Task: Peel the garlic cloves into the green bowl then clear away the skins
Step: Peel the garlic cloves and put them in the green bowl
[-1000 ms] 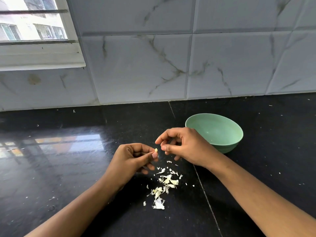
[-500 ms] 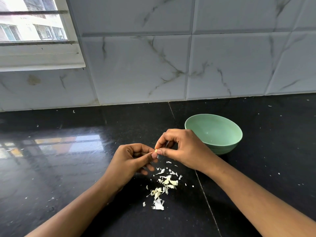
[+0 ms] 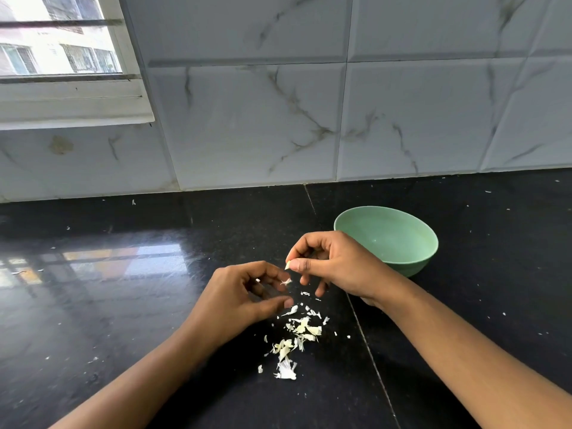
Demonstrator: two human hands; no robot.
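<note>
Your right hand (image 3: 337,267), a little right of the frame's centre, pinches a small pale piece (image 3: 288,265) between thumb and forefinger. It is too small to tell whether it is clove or skin. Your left hand (image 3: 241,298), at the centre, grips nothing. Its fingers (image 3: 272,274) are loosely bent and held apart from the thumb, with a thin scrap (image 3: 286,281) at one fingertip. The green bowl (image 3: 411,266) stands upright on the black counter (image 3: 123,305), just behind your right hand. The skins (image 3: 297,339) lie heaped on the counter, lower in the frame, between your forearms.
</note>
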